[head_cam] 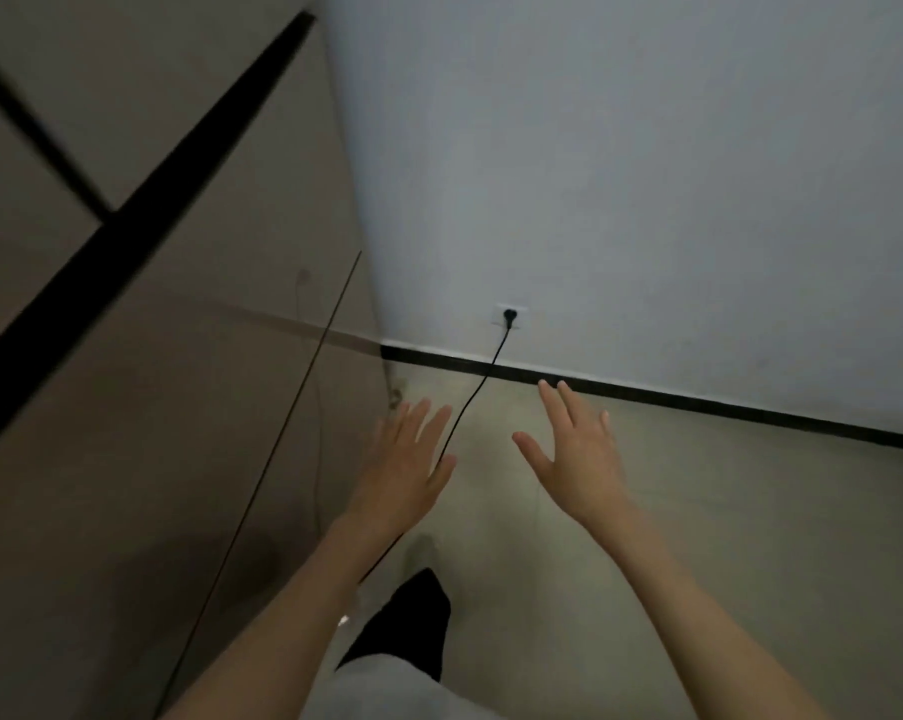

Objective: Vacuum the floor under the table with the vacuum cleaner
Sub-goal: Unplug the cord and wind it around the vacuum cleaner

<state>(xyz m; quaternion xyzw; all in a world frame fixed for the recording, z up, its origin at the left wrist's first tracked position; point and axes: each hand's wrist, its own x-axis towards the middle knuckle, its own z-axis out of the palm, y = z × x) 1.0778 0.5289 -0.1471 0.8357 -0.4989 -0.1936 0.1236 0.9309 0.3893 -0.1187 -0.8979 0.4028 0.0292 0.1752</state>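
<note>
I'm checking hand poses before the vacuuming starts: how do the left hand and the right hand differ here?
The left hand lies across the black cord in this view; the right hand is clear of it. The left hand sits nearer the cabinet; the right reaches up to the black baseboard. Both are open, fingers spread, holding nothing.

— What colours do I have in front of me?

— My wall (647, 174) is plain pale grey-white, with a black skirting strip (699, 402) along its foot.

— And the socket?

— A white plate (510, 317) with a black plug (509, 316) in it; my cord (478, 389) runs down black as well.

— The floor?

— My floor (750, 511) is a dull beige, unpatterned.

— On the left?

— Taupe-brown panels (205, 356), crossed by broad black bands (143, 210) and one thin dark line.

— Anything lower down?

— My trouser leg (413, 626) is black, and the cloth below it (387, 688) is light grey.
</note>
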